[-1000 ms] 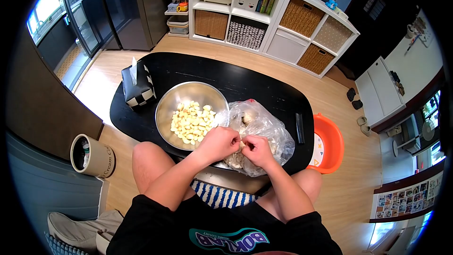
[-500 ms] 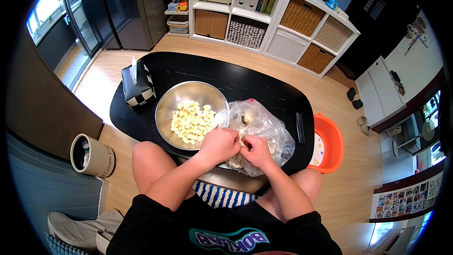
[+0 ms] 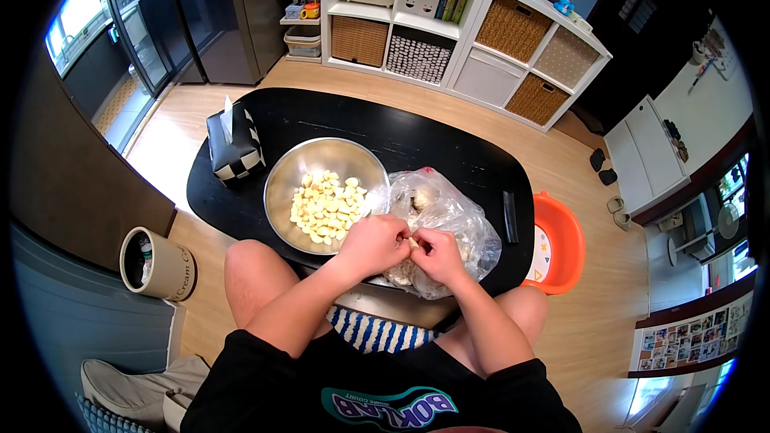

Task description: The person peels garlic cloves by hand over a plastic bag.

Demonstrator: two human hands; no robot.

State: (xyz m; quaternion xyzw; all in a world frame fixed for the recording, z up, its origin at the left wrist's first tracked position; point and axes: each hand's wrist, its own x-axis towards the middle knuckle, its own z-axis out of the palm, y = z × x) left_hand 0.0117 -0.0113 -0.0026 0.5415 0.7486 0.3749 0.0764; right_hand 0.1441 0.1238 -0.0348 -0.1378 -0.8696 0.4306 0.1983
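A steel bowl (image 3: 281,164) on the black table (image 3: 417,132) holds many pale peeled garlic cloves (image 3: 325,207). Right of it lies a clear plastic bag (image 3: 473,228) with a garlic bulb (image 3: 420,199) and loose skins (image 3: 409,275) in it. My left hand (image 3: 375,242) is pinched closed at the bag's near left side. Close against it, my right hand (image 3: 436,255) is closed too. Between the fingertips of both hands is a small pale piece, likely a clove, mostly covered by the fingers.
A checkered tissue box (image 3: 234,144) stands at the table's left end. Near the right end lies a dark strip (image 3: 510,217). An orange tub (image 3: 568,244) is on the floor to the right, a cream bin (image 3: 164,265) to the left. White shelves (image 3: 385,14) stand behind.
My hands stay over the bag, with only small finger and wrist movements around the pale piece. The screen behind the shelf top now shows a yellow patch.
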